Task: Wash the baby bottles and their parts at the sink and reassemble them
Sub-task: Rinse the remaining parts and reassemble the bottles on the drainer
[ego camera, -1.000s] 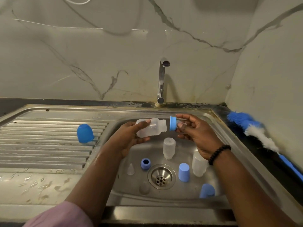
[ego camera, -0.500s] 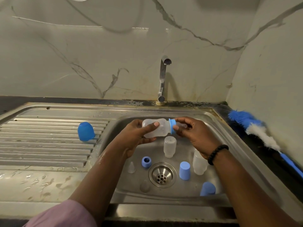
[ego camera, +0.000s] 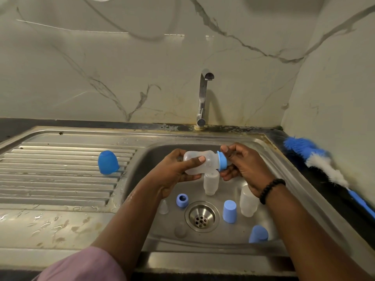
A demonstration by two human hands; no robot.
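My left hand (ego camera: 172, 175) grips a clear baby bottle (ego camera: 199, 162) held sideways over the sink basin (ego camera: 269, 159). A blue collar ring (ego camera: 221, 160) sits on the bottle's neck, and my right hand (ego camera: 241, 166) pinches it with curled fingers. In the basin stand two more clear bottles (ego camera: 211, 182) (ego camera: 247, 201). Around the drain (ego camera: 201, 216) lie a blue ring (ego camera: 182, 200), two blue caps (ego camera: 229, 211) (ego camera: 258, 234) and two clear teats (ego camera: 164, 206) (ego camera: 180, 230).
A blue cap (ego camera: 107, 162) lies on the ribbed draining board (ego camera: 50, 175) to the left. The tap (ego camera: 203, 98) stands behind the basin with no water running. A blue and white bottle brush (ego camera: 316, 161) lies on the dark counter at the right wall.
The blue ring, held apart from the bottle a second ago, has come onto the bottle's neck. Both hands have kept their grip.
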